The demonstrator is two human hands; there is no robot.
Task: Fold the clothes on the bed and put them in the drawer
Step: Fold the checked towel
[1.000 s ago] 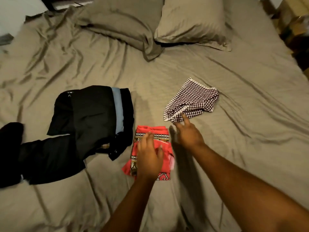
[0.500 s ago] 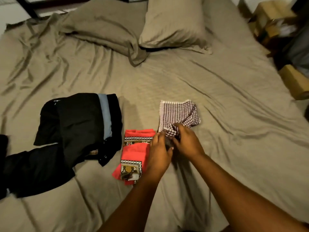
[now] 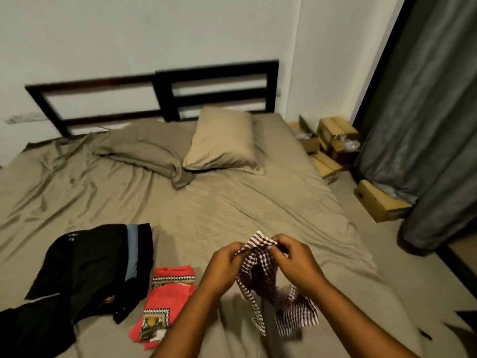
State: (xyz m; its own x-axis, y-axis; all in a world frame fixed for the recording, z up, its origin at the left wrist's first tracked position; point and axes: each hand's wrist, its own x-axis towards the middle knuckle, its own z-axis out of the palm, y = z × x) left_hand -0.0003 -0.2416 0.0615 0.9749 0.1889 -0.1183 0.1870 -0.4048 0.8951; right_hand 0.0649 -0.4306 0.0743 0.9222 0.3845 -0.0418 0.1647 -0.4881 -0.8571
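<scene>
Cloth (image 3: 258, 277), checked, hung over the near part of the bed (image 3: 232, 215); my left grip (image 3: 224, 264) and right grip (image 3: 296, 262) both pinched its top edge, I judged to spread it for folding. Red piece (image 3: 167, 293) lay folded just left.

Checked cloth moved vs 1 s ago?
Yes: up and nearer. The checked cloth lay flat beyond the red folded garment; now left hand and right hand hold it raised beside it.
</scene>
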